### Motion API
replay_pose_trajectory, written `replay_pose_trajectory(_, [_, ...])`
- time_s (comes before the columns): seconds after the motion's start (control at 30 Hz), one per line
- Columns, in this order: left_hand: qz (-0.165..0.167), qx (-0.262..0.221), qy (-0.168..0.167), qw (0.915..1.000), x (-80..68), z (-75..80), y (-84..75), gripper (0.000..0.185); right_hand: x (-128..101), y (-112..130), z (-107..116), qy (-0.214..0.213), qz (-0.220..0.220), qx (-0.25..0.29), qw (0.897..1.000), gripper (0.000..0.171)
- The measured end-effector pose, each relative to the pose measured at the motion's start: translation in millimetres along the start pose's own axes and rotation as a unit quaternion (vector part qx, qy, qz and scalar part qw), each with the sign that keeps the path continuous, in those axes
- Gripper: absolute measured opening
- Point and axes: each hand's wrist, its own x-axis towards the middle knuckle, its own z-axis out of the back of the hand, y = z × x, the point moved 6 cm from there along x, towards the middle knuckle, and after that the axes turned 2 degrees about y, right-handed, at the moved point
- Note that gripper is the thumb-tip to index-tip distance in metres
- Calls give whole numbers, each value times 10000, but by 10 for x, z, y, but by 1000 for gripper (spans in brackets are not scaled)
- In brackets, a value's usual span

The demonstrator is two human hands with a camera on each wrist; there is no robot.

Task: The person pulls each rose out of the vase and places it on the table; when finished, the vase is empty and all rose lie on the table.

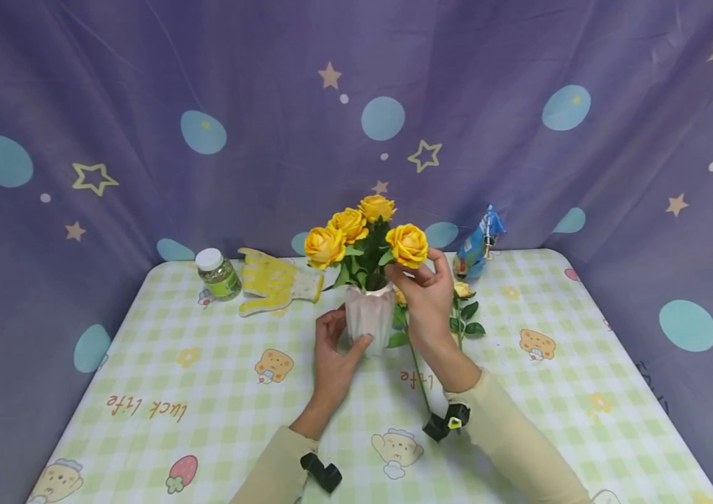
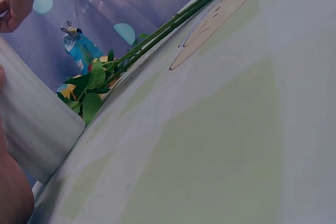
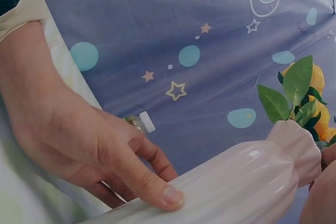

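Note:
A pale, ribbed vase (image 1: 370,320) with a wavy rim stands on the table, holding several yellow roses (image 1: 348,225) with green leaves. My left hand (image 1: 335,360) grips its lower left side, thumb across the front; the right wrist view shows that thumb flat on the glossy vase (image 3: 252,174). At the rim's right, my right hand (image 1: 429,304) pinches the rightmost yellow rose (image 1: 407,246) just below its bloom. Its fingertips are partly hidden by the flower. Behind and under the right forearm lie more roses, their long green stems (image 2: 173,24) showing in the left wrist view.
A white-lidded jar (image 1: 220,276) stands at the back left beside a yellow and white work glove (image 1: 277,280). A blue bag (image 1: 477,245), clipped at the top, is at the back right. The checked tablecloth (image 1: 217,420) reaches a purple curtain (image 1: 255,105) behind.

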Motion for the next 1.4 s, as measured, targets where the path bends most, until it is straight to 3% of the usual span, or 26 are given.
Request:
replay_pose_trajectory(0.6, [-139, -28, -32, 9999, -1, 9, -29, 60, 49, 259, 10, -386, 768, 748, 9935, 41])
replay_pose_trajectory(0.97, [-98, -80, -13, 9999, 3, 5, -25, 61, 116, 414, 25, -122, 1350, 1768, 9749, 39])
replay_pose_trajectory(1.4, [-140, -134, -40, 9998, -3, 5, -14, 60, 126, 647, 57, 45, 1778, 1929, 9650, 38])
